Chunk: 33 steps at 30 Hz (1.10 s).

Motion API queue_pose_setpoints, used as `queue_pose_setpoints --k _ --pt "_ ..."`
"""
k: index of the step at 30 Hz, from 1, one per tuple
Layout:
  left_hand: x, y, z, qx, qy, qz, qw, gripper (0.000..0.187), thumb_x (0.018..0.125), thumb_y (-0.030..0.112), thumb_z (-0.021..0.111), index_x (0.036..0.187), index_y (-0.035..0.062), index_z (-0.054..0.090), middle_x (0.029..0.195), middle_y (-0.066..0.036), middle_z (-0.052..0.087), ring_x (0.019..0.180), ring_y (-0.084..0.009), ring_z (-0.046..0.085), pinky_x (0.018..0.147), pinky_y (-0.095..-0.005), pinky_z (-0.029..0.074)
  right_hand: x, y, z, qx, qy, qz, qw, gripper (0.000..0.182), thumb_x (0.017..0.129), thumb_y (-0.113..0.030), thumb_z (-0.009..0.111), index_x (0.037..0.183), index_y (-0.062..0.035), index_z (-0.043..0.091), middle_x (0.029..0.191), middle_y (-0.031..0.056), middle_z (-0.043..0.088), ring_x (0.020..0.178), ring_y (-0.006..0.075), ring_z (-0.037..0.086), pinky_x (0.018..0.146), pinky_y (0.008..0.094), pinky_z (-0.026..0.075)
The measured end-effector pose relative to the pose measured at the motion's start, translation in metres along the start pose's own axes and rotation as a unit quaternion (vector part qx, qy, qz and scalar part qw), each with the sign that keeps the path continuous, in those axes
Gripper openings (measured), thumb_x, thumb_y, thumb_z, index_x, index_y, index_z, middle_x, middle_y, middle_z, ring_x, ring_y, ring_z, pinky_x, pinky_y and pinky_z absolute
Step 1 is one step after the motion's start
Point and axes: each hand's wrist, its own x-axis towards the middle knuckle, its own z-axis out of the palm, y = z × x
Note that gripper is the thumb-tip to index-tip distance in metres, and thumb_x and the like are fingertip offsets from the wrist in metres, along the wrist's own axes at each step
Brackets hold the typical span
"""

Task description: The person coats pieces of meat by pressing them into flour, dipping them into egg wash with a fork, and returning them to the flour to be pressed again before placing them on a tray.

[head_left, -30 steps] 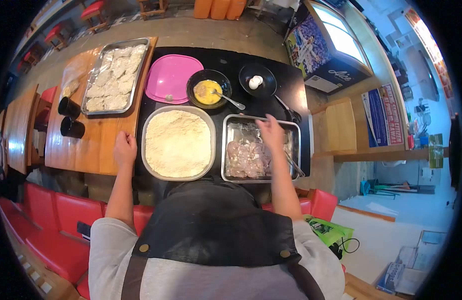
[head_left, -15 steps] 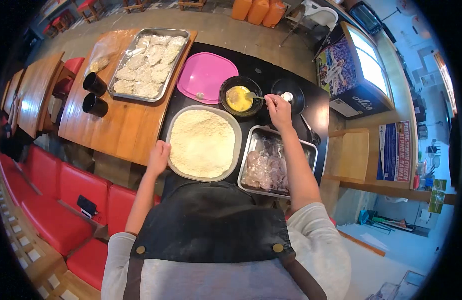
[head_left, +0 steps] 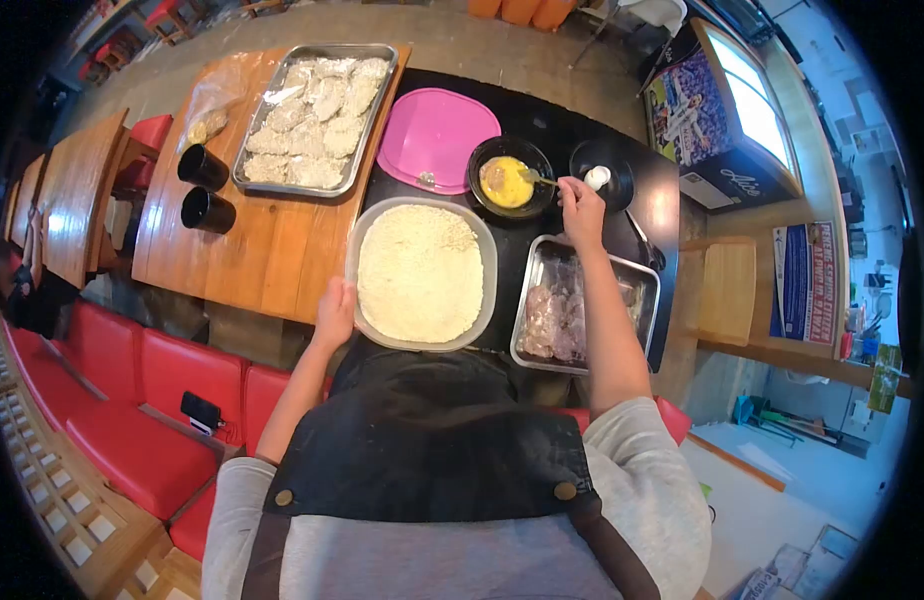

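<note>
My right hand is closed on the handle of a fork, whose head rests in yellow beaten egg with a piece of meat in a black bowl. The fingers of my left hand are at the left rim of a pale square tub of flour. Under my right forearm is a metal tray with raw meat. A pink lid lies behind the tub. Coated pieces fill another metal tray on the wooden table.
Two black cups stand on the wooden table, near a plastic bag. A black plate holds a small white item. Red seats line the left, with a phone on one. A person is at the far left.
The view has shifted, so the tables and containers appear farther right and slightly higher. The meat in the egg shows more plainly. Both hands keep their places at the fork and the tub.
</note>
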Motion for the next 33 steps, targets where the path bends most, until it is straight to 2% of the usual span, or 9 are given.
queue_pose_setpoints --k 3,7,13,15,17,20,21,26,33 --pt "-0.002 0.001 0.000 -0.044 -0.071 -0.054 0.995 0.025 0.093 0.025 0.042 0.087 0.0005 0.045 0.073 -0.022 0.055 0.071 -0.0356 0.058 0.062 -0.0427 0.043 -0.008 0.008 0.011 0.086 0.023 0.034 0.995 0.020 0.087 -0.015 0.056 0.092 0.0040 0.062 0.073 0.0096 0.063 0.058 0.0130 0.059 0.053 0.0242 0.047" --pt "-0.006 0.022 -0.006 -0.027 -0.098 -0.103 0.989 0.025 0.093 0.025 0.043 0.089 0.0004 0.046 0.076 -0.021 0.054 0.075 -0.0349 0.056 0.067 -0.0420 0.043 -0.025 0.035 0.024 0.307 0.106 0.275 0.905 0.018 0.087 -0.018 0.059 0.089 0.0000 0.058 0.070 0.0066 0.059 0.055 0.0107 0.055 0.047 0.0206 0.044" --pt "-0.007 0.053 -0.012 0.049 0.085 0.078 0.992 0.015 0.088 0.016 0.050 0.085 0.0014 0.051 0.073 -0.016 0.050 0.073 -0.0315 0.051 0.068 -0.0393 0.041 -0.051 0.035 0.012 0.351 0.075 0.435 0.826 0.011 0.084 -0.010 0.059 0.082 0.0004 0.057 0.066 0.0069 0.059 0.049 0.0115 0.054 0.043 0.0221 0.042" --pt "-0.007 0.053 -0.012 0.029 0.054 0.114 0.992 0.012 0.085 0.011 0.053 0.080 0.0015 0.051 0.072 -0.015 0.050 0.071 -0.0315 0.051 0.063 -0.0396 0.040 -0.068 0.030 0.005 0.310 0.014 0.415 0.855 0.011 0.083 -0.010 0.058 0.080 0.0007 0.058 0.064 0.0070 0.059 0.051 0.0114 0.055 0.045 0.0221 0.043" --pt "-0.008 0.048 -0.010 0.025 0.043 0.082 0.995 0.011 0.085 0.011 0.054 0.079 0.0018 0.052 0.072 -0.014 0.050 0.069 -0.0314 0.050 0.062 -0.0399 0.040 -0.088 -0.004 0.017 -0.046 0.045 0.196 0.978 0.014 0.077 -0.006 0.061 0.088 0.0001 0.055 0.069 0.0060 0.060 0.056 0.0113 0.057 0.052 0.0244 0.048" --pt "-0.007 0.035 -0.003 0.034 0.034 0.059 0.997 0.009 0.083 0.009 0.055 0.078 0.0025 0.052 0.073 -0.015 0.051 0.069 -0.0322 0.051 0.061 -0.0408 0.040 -0.119 -0.080 0.052 -0.072 -0.319 0.042 0.944 0.027 0.068 -0.011 0.068 0.093 -0.0044 0.061 0.080 0.0108 0.062 0.079 0.0182 0.062 0.068 0.0317 0.051" --pt "-0.004 0.032 -0.001 0.045 0.038 0.069 0.996 0.007 0.082 0.009 0.055 0.079 0.0028 0.052 0.073 -0.015 0.052 0.069 -0.0330 0.052 0.061 -0.0414 0.041 -0.131 -0.096 0.063 -0.097 -0.435 -0.075 0.892 0.046 0.063 -0.015 0.072 0.107 -0.0103 0.059 0.107 0.0173 0.057 0.102 0.0290 0.055 0.077 0.0430 0.050" --pt "0.009 0.030 0.001 0.032 0.035 0.122 0.991 0.006 0.079 0.007 0.054 0.082 0.0028 0.051 0.077 -0.018 0.055 0.077 -0.0354 0.054 0.066 -0.0422 0.042 -0.153 -0.135 0.117 -0.335 -0.536 -0.030 0.774 0.070 0.058 -0.011 0.074 0.122 -0.0267 0.050 0.136 0.0129 0.029 0.121 0.0494 0.028 0.088 0.0664 0.038" --pt "0.012 0.021 0.003 0.011 0.021 0.142 0.990 0.007 0.078 0.006 0.054 0.084 0.0028 0.052 0.080 -0.017 0.056 0.078 -0.0358 0.055 0.067 -0.0425 0.043 -0.144 -0.109 0.136 -0.319 -0.527 -0.060 0.786 0.057 0.060 -0.007 0.068 0.115 -0.0196 0.058 0.127 0.0189 0.041 0.113 0.0449 0.041 0.082 0.0493 0.048"
